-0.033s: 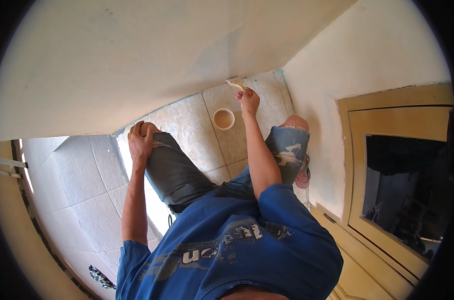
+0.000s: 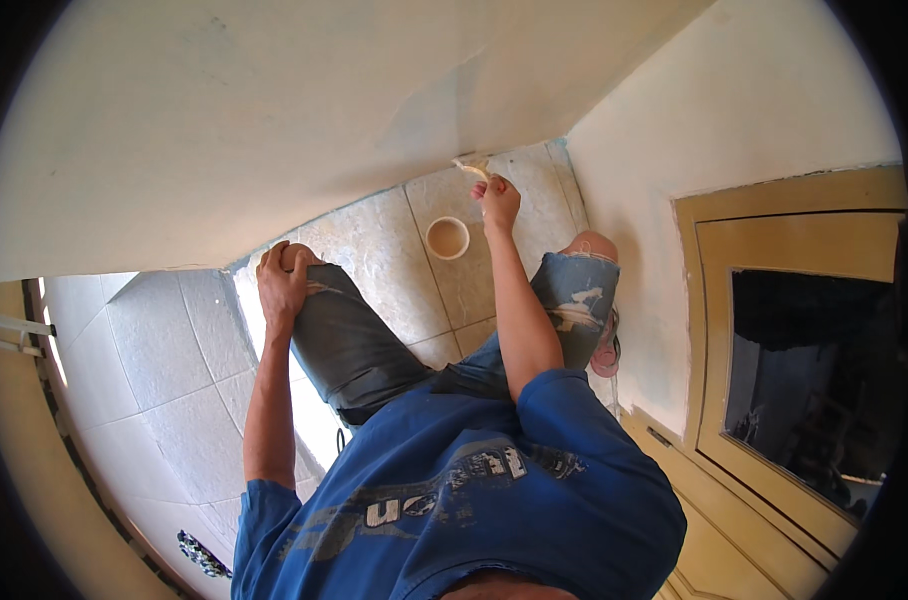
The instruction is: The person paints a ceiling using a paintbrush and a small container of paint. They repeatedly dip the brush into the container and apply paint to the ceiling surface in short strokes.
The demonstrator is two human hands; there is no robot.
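My right hand (image 2: 499, 203) is closed round the handle of a paintbrush (image 2: 471, 168), whose pale bristles are at the foot of the cream wall (image 2: 374, 140), close to the tiled floor. Whether the tips press on the wall is hard to make out. A small round tub (image 2: 447, 220) with pale beige liquid in it stands on the tiles, left of my right forearm and between my knees. My left hand (image 2: 282, 283) lies over my left knee, fingers spread a little, with nothing in it.
A second wall (image 2: 664, 120) meets the first in a corner at the upper right. Along the right side is a yellow-brown wooden frame (image 2: 709, 330) around a dark pane. Pale floor tiles (image 2: 184, 400) run off to my left, with a patterned cloth-like thing (image 2: 203, 555) at the lower left.
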